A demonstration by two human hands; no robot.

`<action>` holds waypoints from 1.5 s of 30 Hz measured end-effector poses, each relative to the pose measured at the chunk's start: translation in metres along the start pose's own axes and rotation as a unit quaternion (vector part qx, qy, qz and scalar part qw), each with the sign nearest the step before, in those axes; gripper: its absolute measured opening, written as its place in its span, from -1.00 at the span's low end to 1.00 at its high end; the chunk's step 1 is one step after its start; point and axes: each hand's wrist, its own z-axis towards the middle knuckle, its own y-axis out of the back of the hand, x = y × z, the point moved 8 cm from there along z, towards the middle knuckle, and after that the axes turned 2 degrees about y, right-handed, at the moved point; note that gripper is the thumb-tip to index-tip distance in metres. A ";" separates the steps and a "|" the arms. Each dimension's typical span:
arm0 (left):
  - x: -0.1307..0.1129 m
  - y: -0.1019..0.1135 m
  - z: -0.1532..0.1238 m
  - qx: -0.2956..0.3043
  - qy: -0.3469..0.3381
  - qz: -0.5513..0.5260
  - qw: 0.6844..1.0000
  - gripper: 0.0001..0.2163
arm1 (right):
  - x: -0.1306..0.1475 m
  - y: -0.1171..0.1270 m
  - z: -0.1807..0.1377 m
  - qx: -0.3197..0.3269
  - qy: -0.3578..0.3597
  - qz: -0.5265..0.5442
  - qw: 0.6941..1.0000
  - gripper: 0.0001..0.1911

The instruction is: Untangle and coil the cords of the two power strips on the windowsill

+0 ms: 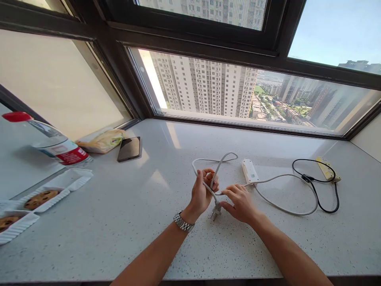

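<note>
Cable (276, 202), white, from power strip (249, 171) near windowsill's (133, 214) far edge: left hand (202, 192) clenched around its loop, right hand (239, 202) pinching it beside plug (215, 210).

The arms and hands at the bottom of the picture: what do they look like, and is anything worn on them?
Both forearms are bare, with no sleeves in view and no gloves. The left hand has a silver metal link watch band around its wrist. The right hand and its wrist show nothing worn.
</note>
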 end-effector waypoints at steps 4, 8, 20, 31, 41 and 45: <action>-0.001 -0.001 0.000 0.024 0.011 0.018 0.999 -0.60 | -0.003 -0.010 0.000 0.065 0.003 0.006 0.998 -0.73; -0.003 0.005 0.005 0.001 0.006 0.010 1.000 -0.59 | -0.002 -0.003 -0.002 0.055 0.029 0.013 0.998 -0.72; -0.064 0.043 0.010 -0.116 -0.120 -0.024 0.986 -0.62 | 0.064 0.091 -0.014 0.160 0.121 0.127 0.971 -0.55; -0.015 -0.027 -0.014 0.155 -0.080 0.386 0.906 -0.66 | 0.086 0.184 -0.013 0.117 0.148 0.336 0.923 -0.55; 0.042 -0.057 -0.046 0.379 -0.055 0.547 0.744 -0.39 | -0.003 0.222 0.007 -0.128 0.106 0.443 0.881 -0.59; 0.056 -0.064 -0.052 0.380 -0.052 0.533 0.754 -0.32 | 0.029 0.205 0.006 -0.045 0.161 0.428 0.888 -0.63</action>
